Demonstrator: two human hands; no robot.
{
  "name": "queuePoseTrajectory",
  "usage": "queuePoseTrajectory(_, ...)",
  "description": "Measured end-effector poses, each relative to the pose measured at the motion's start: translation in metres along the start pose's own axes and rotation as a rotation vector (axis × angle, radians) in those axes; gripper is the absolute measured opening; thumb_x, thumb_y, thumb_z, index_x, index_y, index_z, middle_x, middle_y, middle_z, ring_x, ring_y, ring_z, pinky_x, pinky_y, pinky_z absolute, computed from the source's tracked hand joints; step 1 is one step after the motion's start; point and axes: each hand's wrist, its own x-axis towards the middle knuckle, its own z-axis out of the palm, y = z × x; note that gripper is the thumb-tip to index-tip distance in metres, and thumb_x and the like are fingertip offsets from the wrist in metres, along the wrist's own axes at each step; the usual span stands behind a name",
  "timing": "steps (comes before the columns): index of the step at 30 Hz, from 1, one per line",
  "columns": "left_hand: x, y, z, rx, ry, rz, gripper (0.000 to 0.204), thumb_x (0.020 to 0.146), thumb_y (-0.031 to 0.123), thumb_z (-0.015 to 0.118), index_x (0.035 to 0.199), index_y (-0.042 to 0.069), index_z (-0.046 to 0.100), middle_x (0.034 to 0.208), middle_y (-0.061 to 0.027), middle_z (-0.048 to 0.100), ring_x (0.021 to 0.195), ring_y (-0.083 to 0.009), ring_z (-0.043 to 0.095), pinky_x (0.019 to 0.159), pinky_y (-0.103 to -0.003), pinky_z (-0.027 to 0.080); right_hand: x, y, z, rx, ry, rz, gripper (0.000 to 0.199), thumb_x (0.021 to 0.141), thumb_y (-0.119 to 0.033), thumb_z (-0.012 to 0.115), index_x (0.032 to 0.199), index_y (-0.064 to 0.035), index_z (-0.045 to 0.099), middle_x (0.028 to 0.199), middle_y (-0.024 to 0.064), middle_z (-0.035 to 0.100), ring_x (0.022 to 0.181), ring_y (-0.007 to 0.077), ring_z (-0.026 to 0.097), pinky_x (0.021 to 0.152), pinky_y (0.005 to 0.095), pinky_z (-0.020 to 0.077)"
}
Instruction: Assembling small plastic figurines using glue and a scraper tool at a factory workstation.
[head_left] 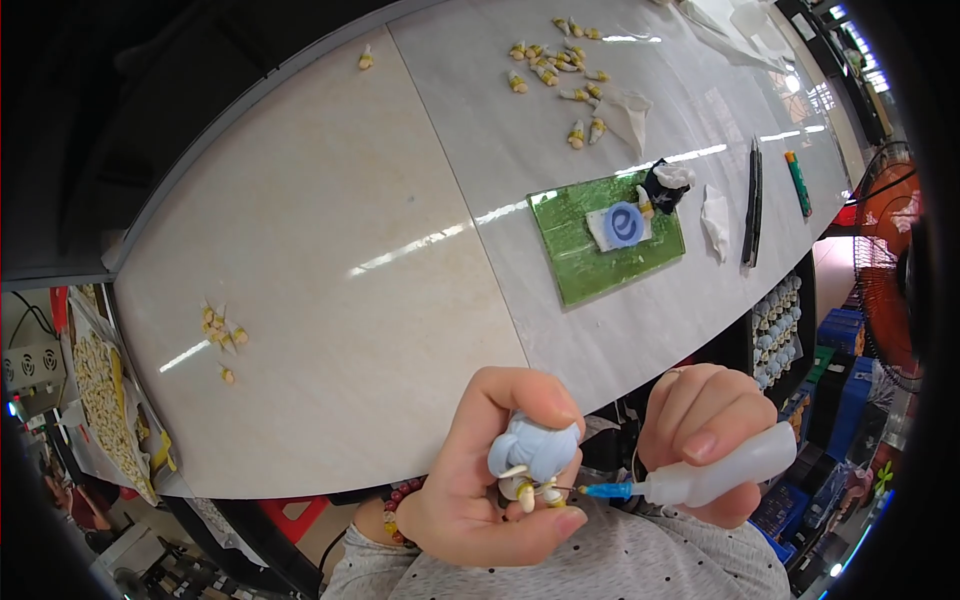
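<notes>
Loads of tiny parts (545, 73) far right on the bench (300, 190), green slab (610, 270) nearer, black tweezers (752, 205) right of that. Left grip (468, 490) is pinched snug round a blue-haired figurine (535, 448) by the near edge; right grip (708, 420) is curled round a squeeze bottle (735, 468), tip at the figurine.

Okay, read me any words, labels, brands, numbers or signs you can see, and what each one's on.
No words or numbers read clearly.
Orange-and-green tube: too small to read.
White box, far left: dark curved symbols, no legible words.
Blue round piece on the green slab: a dark curl, possibly not lettering.
White bottle in the right hand: no print visible.
</notes>
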Motion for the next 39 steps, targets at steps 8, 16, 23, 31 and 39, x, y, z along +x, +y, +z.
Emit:
queuePoseTrajectory(8,0.0,-0.001,0.0,0.047,0.0,0.015,0.053,0.068,-0.011,0.057,0.109,0.005,0.027,0.082,-0.0035,0.041,0.052,0.0007,0.032,0.051,-0.014,0.028,0.005,-0.006,-0.004,-0.086,-0.077,0.001,0.035,0.079,-0.036,0.056,0.078,-0.0012,0.054,0.062,0.0017,0.049,0.043,0.009,0.046,0.034,0.0193,0.0299)
queuePoseTrajectory(16,-0.001,-0.002,-0.005,0.133,-0.057,0.077,0.053,0.068,-0.006,0.061,0.109,0.003,0.027,0.09,-0.0086,0.039,0.066,-0.0069,0.038,0.056,-0.02,0.033,0.006,-0.008,-0.003,0.124,0.135,-0.079,0.031,0.081,-0.033,0.053,0.091,-0.0045,0.044,0.068,0.0041,0.038,0.059,0.0124,0.037,0.052,0.0239,0.0286)
queuePoseTrajectory(23,-0.005,-0.001,-0.007,0.073,-0.143,0.091,0.053,0.069,-0.003,0.062,0.109,0.003,0.028,0.089,-0.0101,0.038,0.072,-0.0107,0.041,0.062,-0.024,0.035,0.045,-0.014,-0.106,-0.925,0.528,-0.161,0.04,0.083,-0.02,0.05,0.112,0.005,0.038,0.095,0.0146,0.056,0.075,0.0094,0.047,0.062,0.018,0.0307)
queuePoseTrajectory(31,-0.001,0.003,0.0,-0.438,-0.084,-0.077,0.051,0.075,0.001,0.058,0.113,0.008,0.024,0.091,-0.0111,0.036,0.06,-0.0096,0.041,0.052,-0.021,0.034,0.071,-0.001,-0.213,-1.094,0.496,0.101,0.049,0.077,-0.018,0.062,0.115,0.001,0.038,0.085,0.0068,0.057,0.079,0.0112,0.05,0.073,0.0207,0.0377)
queuePoseTrajectory(39,-0.002,0.0,0.0,-0.248,0.024,-0.095,0.055,0.074,0.002,0.061,0.114,0.008,0.024,0.09,-0.0115,0.038,0.062,-0.0114,0.044,0.053,-0.023,0.036,0.067,0.006,-0.132,-1.344,0.119,0.231,0.036,0.075,-0.015,0.062,0.106,-0.0026,0.05,0.056,-0.0032,0.037,0.052,0.0071,0.036,0.047,0.0219,0.0291)
